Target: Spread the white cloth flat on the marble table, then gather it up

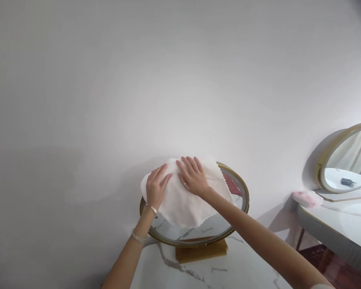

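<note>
A white cloth (189, 208) with a scalloped edge lies spread over a round gold-framed mirror (243, 196). My right hand (193, 176) rests flat on the upper part of the cloth, fingers stretched and a little apart, with a ring on one finger. To its left, my left hand (157, 186) touches the cloth near the mirror's upper left rim, its fingers extended and the thumb held away. The cloth hides most of the glass. A gold-coloured base (201, 251) supports the mirror from below.
The mirror stands on a white marble-patterned tabletop (165, 277) against a pale wall (180, 80). At the right, a second table (343, 228) carries another round mirror (345, 160) and a pink-and-white soft pack (307, 198). A gap separates the two tables.
</note>
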Demonstrator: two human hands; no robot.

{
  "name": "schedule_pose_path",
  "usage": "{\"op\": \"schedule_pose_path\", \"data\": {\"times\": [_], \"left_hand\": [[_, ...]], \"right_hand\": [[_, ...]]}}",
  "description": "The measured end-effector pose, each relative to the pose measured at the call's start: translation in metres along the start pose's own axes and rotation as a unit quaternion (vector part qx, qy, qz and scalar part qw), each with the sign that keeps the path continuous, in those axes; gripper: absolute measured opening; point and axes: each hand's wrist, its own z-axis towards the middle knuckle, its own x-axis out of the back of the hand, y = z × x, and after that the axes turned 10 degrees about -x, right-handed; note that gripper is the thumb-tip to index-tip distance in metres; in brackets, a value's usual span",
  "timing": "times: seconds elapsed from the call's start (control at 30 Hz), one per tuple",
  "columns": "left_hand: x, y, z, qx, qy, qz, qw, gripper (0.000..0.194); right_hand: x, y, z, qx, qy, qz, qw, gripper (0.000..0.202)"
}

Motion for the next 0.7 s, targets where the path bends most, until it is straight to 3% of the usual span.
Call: {"op": "schedule_pose_path", "data": {"times": [0.1, 0.2, 0.33, 0.43, 0.53, 0.63, 0.7], "left_hand": [[0.008, -0.02, -0.041, 0.079, 0.009, 0.0, 0.997, 0.047], [0.005, -0.027, -0.056, 0.083, 0.035, -0.001, 0.996, 0.047], [-0.01, -0.013, -0.024, -0.001, 0.065, 0.008, 0.998, 0.037], [-0.03, 0.014, 0.02, -0.074, 0.009, 0.012, 0.997, 0.035], [-0.054, 0.046, 0.054, -0.148, -0.069, 0.018, 0.986, 0.034], [-0.07, 0.065, 0.068, -0.196, -0.099, 0.026, 0.975, 0.032], [-0.07, 0.061, 0.066, -0.196, -0.086, 0.031, 0.976, 0.032]], "right_hand": [[-0.018, -0.021, -0.006, 0.124, -0.022, -0.002, 0.992, 0.054], [-0.025, -0.026, -0.013, 0.178, -0.025, -0.019, 0.984, 0.054], [-0.018, -0.008, -0.017, 0.076, -0.005, -0.045, 0.996, 0.053], [-0.007, 0.015, -0.028, -0.05, 0.046, -0.057, 0.996, 0.054], [0.005, 0.037, -0.048, -0.18, 0.113, -0.057, 0.975, 0.051], [0.01, 0.046, -0.062, -0.247, 0.15, -0.074, 0.954, 0.05], [0.008, 0.043, -0.063, -0.239, 0.163, -0.089, 0.953, 0.051]]}}
